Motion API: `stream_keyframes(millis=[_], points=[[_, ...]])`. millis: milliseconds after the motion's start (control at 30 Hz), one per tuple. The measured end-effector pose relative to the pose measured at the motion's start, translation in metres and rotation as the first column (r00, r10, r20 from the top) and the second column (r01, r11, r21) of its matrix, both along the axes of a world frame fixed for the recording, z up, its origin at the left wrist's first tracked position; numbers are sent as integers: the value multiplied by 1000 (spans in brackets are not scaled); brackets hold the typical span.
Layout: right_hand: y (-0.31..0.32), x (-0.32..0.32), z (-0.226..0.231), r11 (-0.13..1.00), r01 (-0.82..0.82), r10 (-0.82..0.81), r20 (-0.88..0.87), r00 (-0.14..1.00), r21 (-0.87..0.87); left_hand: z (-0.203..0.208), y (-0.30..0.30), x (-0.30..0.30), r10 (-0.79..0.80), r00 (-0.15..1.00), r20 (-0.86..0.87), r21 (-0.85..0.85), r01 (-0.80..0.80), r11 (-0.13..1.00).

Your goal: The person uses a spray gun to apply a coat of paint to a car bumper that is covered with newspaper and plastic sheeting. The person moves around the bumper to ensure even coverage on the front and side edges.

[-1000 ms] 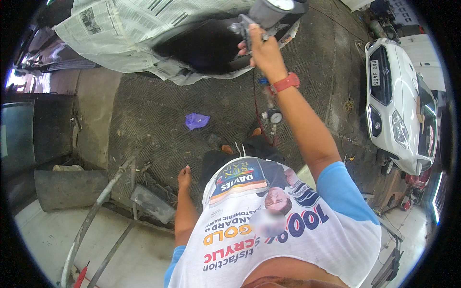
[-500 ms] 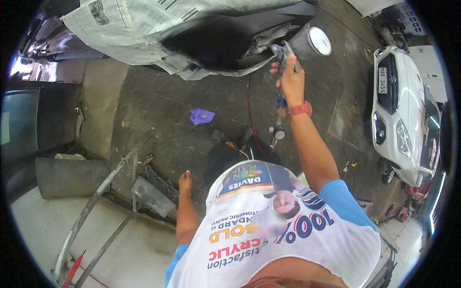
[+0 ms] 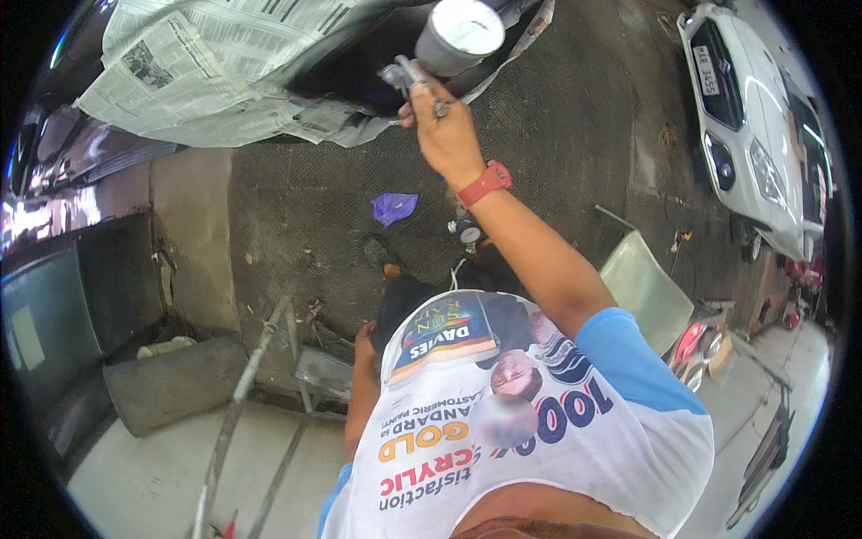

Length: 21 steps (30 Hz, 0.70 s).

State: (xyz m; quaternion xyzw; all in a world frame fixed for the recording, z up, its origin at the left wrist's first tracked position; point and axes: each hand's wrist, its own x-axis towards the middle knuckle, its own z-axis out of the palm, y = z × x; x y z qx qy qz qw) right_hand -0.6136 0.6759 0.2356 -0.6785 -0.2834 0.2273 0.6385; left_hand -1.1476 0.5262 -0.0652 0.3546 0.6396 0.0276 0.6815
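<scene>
My right hand [image 3: 440,126], with a red watch on its wrist, is closed round the handle of a paint spray gun [image 3: 402,75]. The gun's grey cup with a white lid [image 3: 461,38] sits above my fingers. Beneath my wrist, a round pressure gauge [image 3: 469,235] hangs near the gun's lower end. Just beyond the gun is a dark, glossy panel [image 3: 346,67], surrounded by newspaper sheets [image 3: 215,72]. My left hand [image 3: 365,332] hangs low by my left thigh; its fingers are mostly hidden.
A purple crumpled piece [image 3: 395,208] lies on the dark floor. A white car [image 3: 754,153] stands at right. Metal pipes [image 3: 241,395] form a frame at lower left, and a pale panel [image 3: 642,292] is right of me.
My right hand has swept left along the masked panel with the spray gun, while the view has shifted too. My left hand has come closer to my thigh.
</scene>
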Motion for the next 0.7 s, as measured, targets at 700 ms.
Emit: stream_keyframes(millis=[700], points=[[-44, -24, -22, 831, 525, -508, 134, 851, -183, 61, 234, -62, -513, 792, -331, 102, 571, 815]])
